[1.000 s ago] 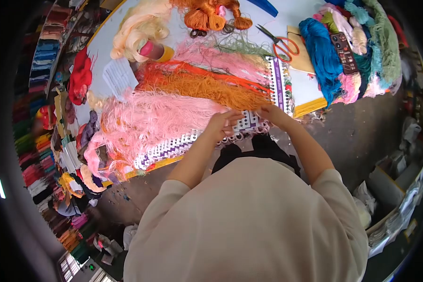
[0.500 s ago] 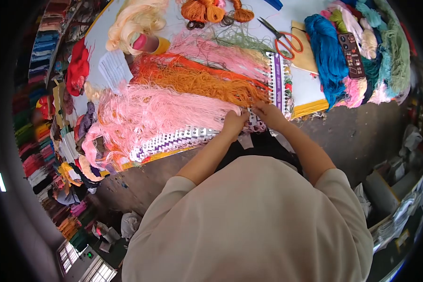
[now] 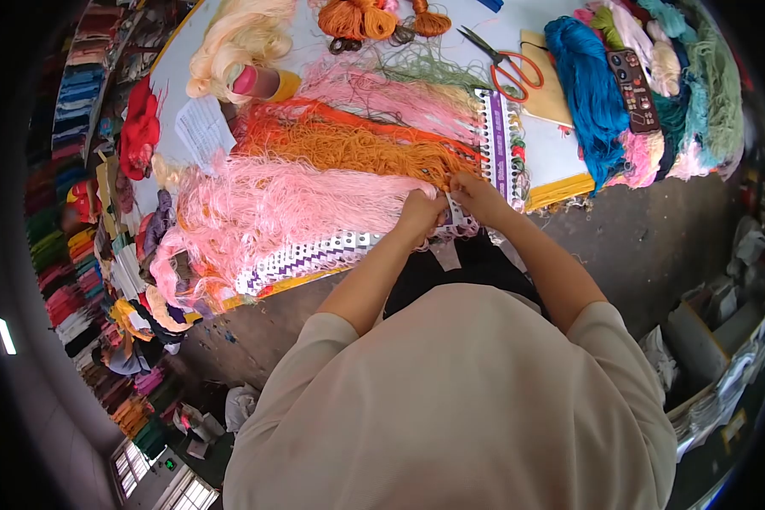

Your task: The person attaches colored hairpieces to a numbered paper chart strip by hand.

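At the table's near edge my left hand (image 3: pixel 421 214) is closed at the end of a long spread of pink thread (image 3: pixel 289 200). Right beside it, my right hand (image 3: pixel 479 201) is pinched, its fingertips close to the left ones; what they hold is too small to make out. Under and between the hands shows part of a white card with punched holes (image 3: pixel 456 218). Orange thread (image 3: pixel 357 146) lies just beyond the pink. A purple and white punched card (image 3: pixel 497 144) stretches away past my right hand, with thread ends along its holes.
Red-handled scissors (image 3: pixel 515 76) lie on a brown envelope (image 3: pixel 542 93). Blue thread hanks (image 3: pixel 582 93) and a phone in a dark case (image 3: pixel 633 89) are at the right. A thread cone (image 3: pixel 263 82) and a paper slip (image 3: pixel 204 132) are at the left. Shelves of coloured yarn (image 3: pixel 76 127) stand farther left.
Both hands have shifted slightly, the right one a little to the left and closer to the left hand. The whole view has moved slightly. The threads look much the same.
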The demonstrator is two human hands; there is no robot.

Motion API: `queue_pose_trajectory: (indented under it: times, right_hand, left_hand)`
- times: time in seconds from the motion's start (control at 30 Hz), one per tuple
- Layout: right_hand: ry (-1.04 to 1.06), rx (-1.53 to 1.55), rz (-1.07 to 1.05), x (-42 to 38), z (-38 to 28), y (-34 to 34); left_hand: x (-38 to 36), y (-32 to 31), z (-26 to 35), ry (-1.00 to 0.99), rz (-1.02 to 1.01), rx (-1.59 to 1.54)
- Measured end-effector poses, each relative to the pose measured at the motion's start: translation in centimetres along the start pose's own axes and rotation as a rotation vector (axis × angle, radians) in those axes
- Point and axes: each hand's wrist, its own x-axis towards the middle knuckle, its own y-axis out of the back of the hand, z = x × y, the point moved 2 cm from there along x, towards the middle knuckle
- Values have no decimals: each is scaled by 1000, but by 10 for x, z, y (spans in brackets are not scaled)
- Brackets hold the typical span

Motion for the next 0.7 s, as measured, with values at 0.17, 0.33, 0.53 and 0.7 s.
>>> queue_pose_trajectory:
  times: [0.17, 0.33, 0.53, 0.7]
  right_hand:
    - [22, -174, 108, -3, 0, 3]
    - [-54, 30, -7, 0, 8, 10]
    - [-84, 72, -26, 2, 15, 8]
    - [-96, 90, -38, 1, 12, 9]
  left_hand:
    - [-4, 27, -1, -217, 193, 237]
    - [-6, 61, -3, -148, 82, -5]
    - [1, 56, -10, -59, 48, -147]
    - [-3, 43, -7, -183, 143, 92]
